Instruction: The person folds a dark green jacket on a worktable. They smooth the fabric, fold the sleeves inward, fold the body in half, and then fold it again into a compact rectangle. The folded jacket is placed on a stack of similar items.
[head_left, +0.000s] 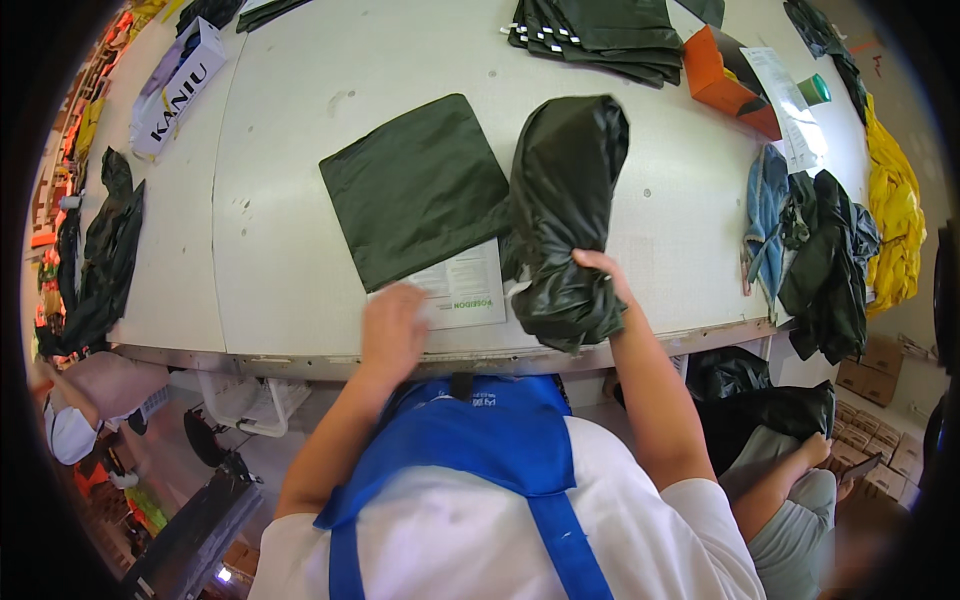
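Observation:
My right hand [603, 274] grips a bunched, shiny dark green sheet-like bundle [570, 190] near its lower end, over the table's front part. The bundle stands puffed up and creased, and its left side touches a flat dark green fabric square [415, 185]. Under the square's near edge lies a white printed sheet or bag [468, 288], partly covered. My left hand [394, 325] is beside that printed piece's left corner, close to the table edge. Motion smears its fingers, so whether it pinches anything cannot be made out.
Stacked dark green flat pieces [600, 35] lie at the back. An orange box [728, 80], a paper sheet [787, 105], a blue cloth [766, 215] and dark garments [830, 260] are at right. A white box [178, 90] is back left. Another person's arm [790, 480] shows lower right.

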